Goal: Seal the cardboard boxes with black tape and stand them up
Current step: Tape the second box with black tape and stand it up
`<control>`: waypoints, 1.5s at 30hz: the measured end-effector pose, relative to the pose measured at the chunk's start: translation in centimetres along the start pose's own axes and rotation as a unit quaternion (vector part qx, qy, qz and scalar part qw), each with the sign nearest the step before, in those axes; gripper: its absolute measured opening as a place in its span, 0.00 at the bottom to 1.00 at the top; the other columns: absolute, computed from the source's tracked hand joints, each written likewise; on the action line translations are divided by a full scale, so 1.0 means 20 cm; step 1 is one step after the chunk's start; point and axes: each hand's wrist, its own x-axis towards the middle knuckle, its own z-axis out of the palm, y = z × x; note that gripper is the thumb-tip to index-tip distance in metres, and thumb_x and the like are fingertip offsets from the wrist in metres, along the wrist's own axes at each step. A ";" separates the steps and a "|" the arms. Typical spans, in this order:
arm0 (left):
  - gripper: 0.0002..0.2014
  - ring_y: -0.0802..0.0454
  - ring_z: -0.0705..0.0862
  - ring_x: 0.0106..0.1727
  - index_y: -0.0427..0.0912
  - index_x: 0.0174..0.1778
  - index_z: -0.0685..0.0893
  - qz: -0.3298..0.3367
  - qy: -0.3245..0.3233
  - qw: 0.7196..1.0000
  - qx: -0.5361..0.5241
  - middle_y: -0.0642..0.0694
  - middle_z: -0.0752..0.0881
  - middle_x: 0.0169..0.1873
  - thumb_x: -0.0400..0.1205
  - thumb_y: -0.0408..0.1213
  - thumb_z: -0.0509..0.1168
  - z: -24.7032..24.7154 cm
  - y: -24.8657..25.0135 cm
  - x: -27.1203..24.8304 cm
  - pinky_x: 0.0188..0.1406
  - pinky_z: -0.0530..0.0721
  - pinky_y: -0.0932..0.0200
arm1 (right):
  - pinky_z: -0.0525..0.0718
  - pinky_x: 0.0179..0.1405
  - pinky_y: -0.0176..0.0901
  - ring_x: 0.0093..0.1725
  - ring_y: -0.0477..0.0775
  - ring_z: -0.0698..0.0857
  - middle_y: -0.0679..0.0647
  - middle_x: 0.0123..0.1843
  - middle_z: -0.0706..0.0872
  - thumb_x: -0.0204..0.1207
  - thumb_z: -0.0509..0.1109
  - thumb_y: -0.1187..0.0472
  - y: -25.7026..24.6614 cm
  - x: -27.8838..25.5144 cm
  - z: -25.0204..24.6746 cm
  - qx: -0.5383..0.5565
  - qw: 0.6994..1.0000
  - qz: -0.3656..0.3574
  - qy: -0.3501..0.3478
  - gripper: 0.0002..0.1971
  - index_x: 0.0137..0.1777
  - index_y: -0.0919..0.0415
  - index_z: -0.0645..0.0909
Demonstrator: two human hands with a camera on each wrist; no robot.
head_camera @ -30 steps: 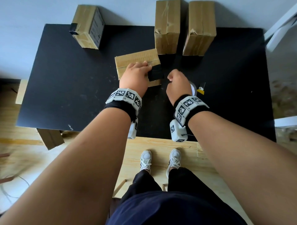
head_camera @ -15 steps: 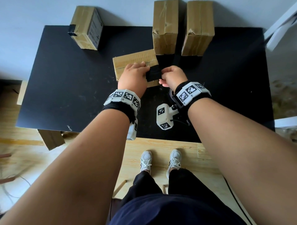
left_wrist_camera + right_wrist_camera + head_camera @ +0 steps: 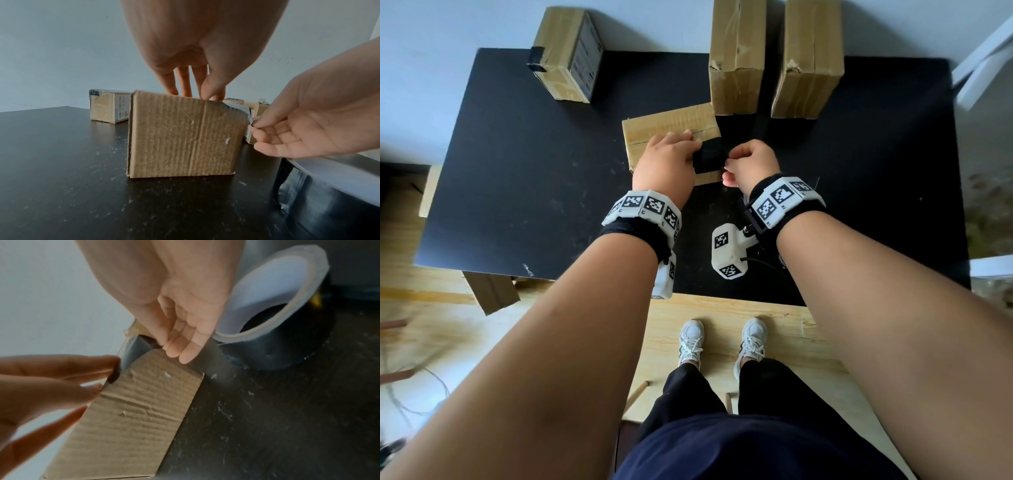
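Note:
A brown cardboard box [image 3: 664, 126] [image 3: 180, 138] lies on the black table [image 3: 517, 171] in front of me. A strip of black tape [image 3: 709, 159] [image 3: 236, 108] runs over its top to the right edge. My left hand [image 3: 671, 150] [image 3: 201, 94] presses its fingertips down on the box top, on the tape. My right hand [image 3: 736, 161] [image 3: 255, 125] pinches the tape's free end between thumb and forefinger at the box's right edge, other fingers loose. The black tape roll [image 3: 277, 344] [image 3: 329, 186] lies flat on the table by the right wrist, hidden in the head view.
Two tall cardboard boxes [image 3: 736, 58] [image 3: 808, 58] stand upright at the table's back, just behind the box in hand. A third box [image 3: 565, 54] with black tape on its corner stands at the back left. A white frame [image 3: 983, 61] is beyond the right edge.
My right hand has let go of the tape roll, turned over and moved left to the box's right edge, where it now pinches the tape end. The left hand stayed on the box.

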 end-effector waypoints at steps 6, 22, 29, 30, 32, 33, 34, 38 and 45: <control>0.25 0.48 0.67 0.74 0.51 0.71 0.79 0.000 0.004 1.000 -0.006 0.54 0.74 0.74 0.81 0.26 0.54 0.02 -0.01 0.01 0.74 0.68 0.54 | 0.88 0.36 0.42 0.29 0.49 0.81 0.56 0.38 0.82 0.77 0.70 0.72 -0.03 0.01 -0.01 0.012 0.999 0.028 -0.024 0.06 0.47 0.62 0.77; 0.23 0.47 0.65 0.75 0.54 0.73 0.77 0.014 -0.030 0.998 0.050 0.54 0.72 0.76 0.83 0.31 0.53 -0.02 0.01 0.02 0.75 0.65 0.56 | 0.88 0.41 0.44 0.28 0.50 0.79 0.60 0.42 0.84 0.75 0.72 0.73 -0.06 0.04 -0.01 -0.023 0.998 0.047 -0.046 0.11 0.54 0.63 0.77; 0.19 0.48 0.66 0.75 0.55 0.67 0.82 -0.001 -0.021 0.999 0.025 0.56 0.75 0.73 0.83 0.37 0.55 -0.03 0.03 0.02 0.74 0.65 0.57 | 0.90 0.42 0.51 0.38 0.57 0.88 0.56 0.42 0.88 0.70 0.76 0.54 -0.04 -0.01 0.03 -0.206 0.976 -0.059 -0.032 0.14 0.51 0.60 0.80; 0.19 0.48 0.66 0.75 0.55 0.67 0.82 -0.003 -0.022 0.999 0.023 0.56 0.75 0.73 0.83 0.38 0.55 -0.03 0.03 0.02 0.74 0.64 0.57 | 0.90 0.46 0.54 0.43 0.58 0.89 0.56 0.45 0.88 0.71 0.74 0.58 -0.04 -0.01 0.03 -0.227 0.971 -0.073 -0.020 0.12 0.52 0.58 0.81; 0.19 0.49 0.66 0.76 0.55 0.68 0.82 -0.006 -0.026 1.000 0.016 0.57 0.76 0.72 0.83 0.39 0.55 -0.04 0.02 0.03 0.76 0.63 0.57 | 0.87 0.54 0.52 0.52 0.60 0.88 0.56 0.51 0.88 0.75 0.68 0.65 -0.03 -0.01 -0.01 -0.275 0.956 -0.102 -0.006 0.11 0.56 0.56 0.83; 0.19 0.49 0.66 0.76 0.55 0.68 0.82 -0.008 -0.027 0.999 0.014 0.57 0.76 0.72 0.83 0.40 0.55 -0.04 0.02 0.03 0.76 0.63 0.57 | 0.85 0.56 0.48 0.55 0.60 0.86 0.56 0.54 0.88 0.77 0.65 0.67 -0.03 -0.01 -0.03 -0.290 0.950 -0.115 0.004 0.13 0.57 0.55 0.84; 0.19 0.49 0.66 0.76 0.56 0.68 0.82 -0.010 -0.027 0.999 0.014 0.58 0.76 0.72 0.83 0.41 0.55 -0.04 0.02 0.03 0.76 0.64 0.57 | 0.83 0.57 0.46 0.57 0.58 0.86 0.55 0.55 0.89 0.78 0.63 0.68 -0.02 -0.01 -0.07 -0.287 0.949 -0.127 0.012 0.14 0.58 0.55 0.85; 0.17 0.49 0.67 0.75 0.54 0.66 0.83 -0.010 -0.021 1.000 0.018 0.57 0.78 0.70 0.84 0.45 0.57 -0.05 0.02 0.04 0.76 0.65 0.57 | 0.84 0.60 0.46 0.55 0.52 0.87 0.50 0.53 0.90 0.78 0.65 0.66 -0.03 0.00 -0.13 -0.207 0.964 -0.169 0.016 0.13 0.55 0.54 0.87; 0.15 0.48 0.70 0.70 0.51 0.63 0.86 0.005 -0.014 1.000 0.021 0.54 0.80 0.67 0.84 0.44 0.60 -0.06 0.03 0.05 0.72 0.66 0.58 | 0.83 0.58 0.43 0.56 0.51 0.85 0.51 0.57 0.87 0.73 0.71 0.65 -0.04 -0.07 -0.08 -0.244 0.947 -0.206 -0.025 0.19 0.64 0.56 0.78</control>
